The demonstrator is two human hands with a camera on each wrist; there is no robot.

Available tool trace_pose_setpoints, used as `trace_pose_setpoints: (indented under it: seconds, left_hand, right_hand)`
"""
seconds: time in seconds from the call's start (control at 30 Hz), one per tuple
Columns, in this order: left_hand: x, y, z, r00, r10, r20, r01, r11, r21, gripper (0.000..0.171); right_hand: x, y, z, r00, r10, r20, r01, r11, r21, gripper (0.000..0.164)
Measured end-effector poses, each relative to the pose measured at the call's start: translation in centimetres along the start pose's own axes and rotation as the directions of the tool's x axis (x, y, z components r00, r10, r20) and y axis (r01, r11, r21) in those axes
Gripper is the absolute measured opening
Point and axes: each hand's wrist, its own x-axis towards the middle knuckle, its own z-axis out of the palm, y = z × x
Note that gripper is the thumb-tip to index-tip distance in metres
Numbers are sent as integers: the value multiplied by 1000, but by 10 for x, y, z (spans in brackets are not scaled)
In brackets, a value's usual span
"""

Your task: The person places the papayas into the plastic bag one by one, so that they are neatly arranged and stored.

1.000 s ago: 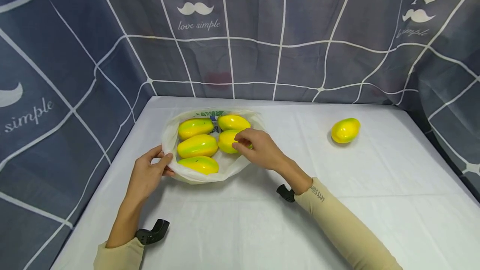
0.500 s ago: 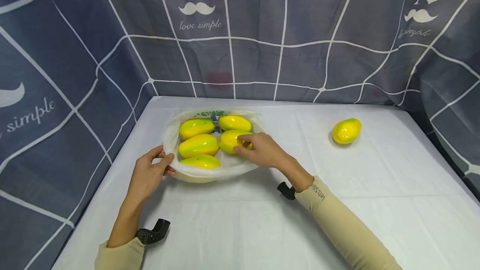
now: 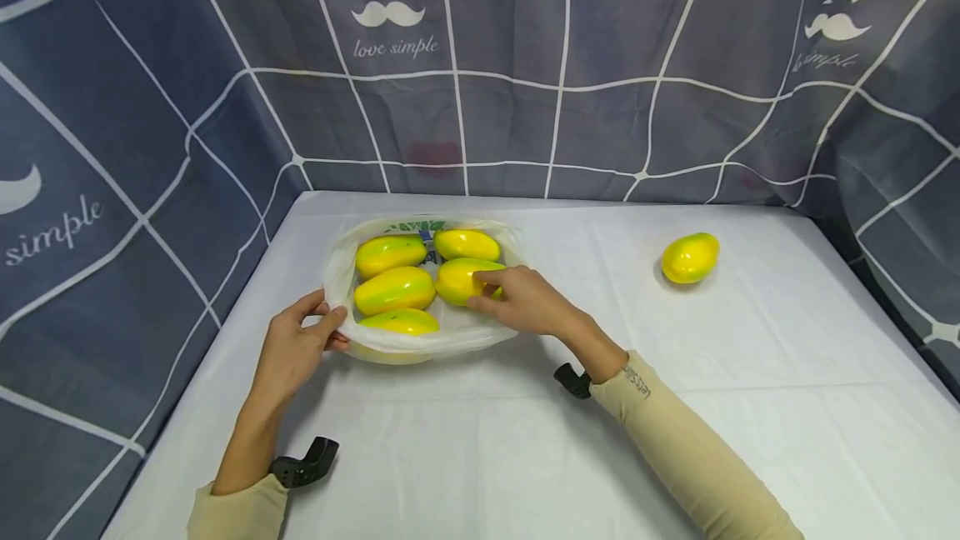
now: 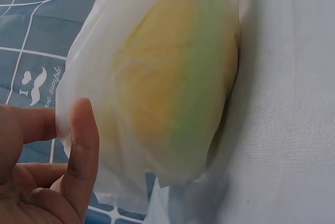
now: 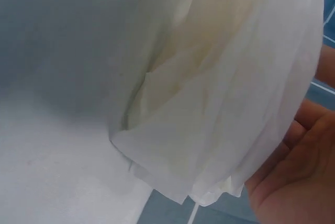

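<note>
A white plastic bag point(image 3: 450, 344) lies spread open on the table, with several glossy yellow-green mangoes inside. My left hand point(image 3: 296, 348) pinches the bag's left rim between thumb and fingers. The left wrist view shows its thumb point(image 4: 84, 140) against the thin plastic, a mango point(image 4: 162, 72) showing through. My right hand point(image 3: 525, 300) reaches over the right rim, its index finger and thumb at the right end of a mango point(image 3: 456, 280) in the bag. In the right wrist view the bag wall point(image 5: 230, 103) covers its fingertips.
Another mango point(image 3: 690, 258) lies on the white-covered table point(image 3: 675, 440) to the right, apart from the bag. Dark grid-patterned cloth point(image 3: 510, 123) encloses the back and sides of the table.
My right fingers have come down from just above the mango onto its right end. The bag's front rim has risen, hiding more of the front mango. My left hand keeps its pinch.
</note>
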Motion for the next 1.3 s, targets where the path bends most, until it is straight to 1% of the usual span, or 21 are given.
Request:
trace_pose_setpoints:
  seconds: [0.17,0.3,0.4,0.5,0.63,0.73,0.8,0.87,0.97,1.03,1.1,1.2,1.3]
  left_hand:
    - [1,-1,0,1000,2,3,-2,1000,9,61]
    - [0,-1,0,1000,1,2,-1,1000,13,60]
    - [0,-1,0,1000,1,2,-1,1000,14,60]
    - [0,0,0,1000,2,2,-2,1000,12,61]
    - [0,-1,0,1000,1,3,-1,1000,11,61]
    - [0,-1,0,1000,-2,2,2,1000,12,61]
    - [0,-1,-1,1000,-5,2,5,1000,9,62]
    - [0,-1,0,1000,-5,4,5,1000,8,62]
    - [0,-2,-1,1000,0,4,0,1000,7,62]
    - [0,-2,-1,1000,6,4,-6,1000,8,61]
    - [0,-2,-1,1000,10,3,-10,1000,12,61]
    - [0,-2,-1,1000,14,3,-14,1000,14,61]
    - [-1,-3,-1,1000,15,6,-15,1000,11,60]
  right_hand:
    - [-5,1,-1,999,-29,-31,30,999,31,36]
    - [-10,1,-5,998,-35,-58,40,996,79,37]
    - [-17,4,-10,993,-25,-111,38,992,119,37]
    - [-26,11,-16,980,-13,-200,43,988,147,34]
    - [-41,27,-26,945,27,-326,30,985,170,29]
    - [-54,45,-36,913,69,-402,-4,987,159,28]
    - [-65,58,-44,893,91,-440,-39,991,126,29]
    - [-78,72,-53,876,122,-467,-85,992,98,31]
    - [-96,90,-68,857,162,-489,-147,987,68,34]
    - [-107,101,-78,850,192,-490,-186,981,62,38]
    - [-117,112,-87,849,210,-486,-214,976,47,42]
    - [-129,128,-99,850,249,-465,-264,964,34,50]
    - [-140,143,-110,854,304,-421,-323,946,28,59]
